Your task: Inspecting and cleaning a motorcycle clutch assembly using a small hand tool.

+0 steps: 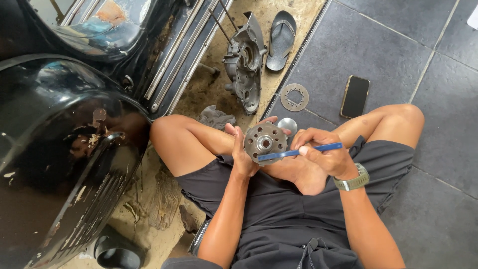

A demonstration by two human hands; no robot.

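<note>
My left hand (242, 152) grips a round grey metal hub (265, 143) with several holes around a central bearing, held upright over my lap. My right hand (321, 152) holds a thin blue tool (298, 151) whose tip lies across the lower face of the hub. A watch with a green strap sits on my right wrist (352, 180). I sit cross-legged on the floor in dark shorts.
A black scooter body (59, 149) fills the left side. An engine casing (245, 62), a grey sandal (281, 40), a toothed metal ring (294, 96), a small round disc (287, 125) and a dark phone (355, 96) lie on the floor ahead. A rag (215, 118) lies by my left knee.
</note>
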